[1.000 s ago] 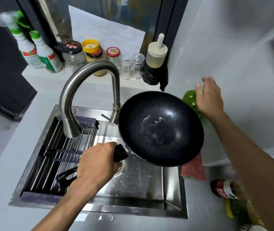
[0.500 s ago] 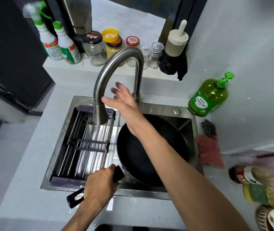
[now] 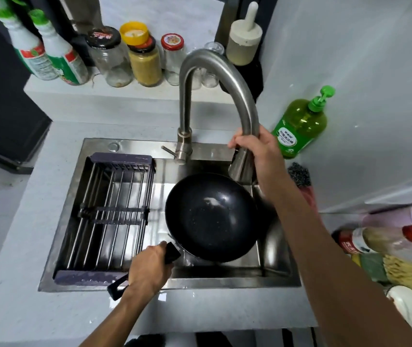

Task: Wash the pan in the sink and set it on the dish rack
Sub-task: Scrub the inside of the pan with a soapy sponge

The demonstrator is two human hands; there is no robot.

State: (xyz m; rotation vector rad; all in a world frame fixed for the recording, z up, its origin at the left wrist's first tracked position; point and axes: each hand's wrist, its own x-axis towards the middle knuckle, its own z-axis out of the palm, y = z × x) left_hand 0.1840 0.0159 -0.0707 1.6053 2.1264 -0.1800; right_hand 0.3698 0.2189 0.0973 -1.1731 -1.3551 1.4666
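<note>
1. Two hands at work over the sink (image 3: pixel 277 278), and each has its own job. The left hand (image 3: pixel 149 267) is wrapped tight around the black handle (image 3: pixel 172 251) of the pan (image 3: pixel 211 217), fingers closed right round it.
2. The pan sits in the right half of the basin, bowl up and tipped a little. Whether it rests on the sink floor or is held just clear, I can't tell.
3. The right hand (image 3: pixel 255 152) is clamped on the faucet (image 3: pixel 221 78) where the neck meets the spray head (image 3: pixel 242 166), which points down at the pan's far rim.
4. No stream is visible, only a pale wet patch inside the bowl. My read: the wash is at its opening, spout being aimed, scrubbing not yet done.
5. Here's the relation that matters. The pan's long axis runs from the handle at the near-left, by the front edge of the sink, out to the bowl at the far-right. The dish rack (image 3: pixel 111 211) lies directly left of the bowl, filling the other half of the basin, just beside it.
6. So the left hand is the nearer one to the rack, and it already has the handle. Likely a short swing to the left when the time comes.
7. One watch-out: a wet, heavy bowl hanging off a one-handed grip could dip.
8. Soap bottle (image 3: pixel 300 126) and scrubber (image 3: pixel 299 172) wait on the counter, right of the sink.
</note>
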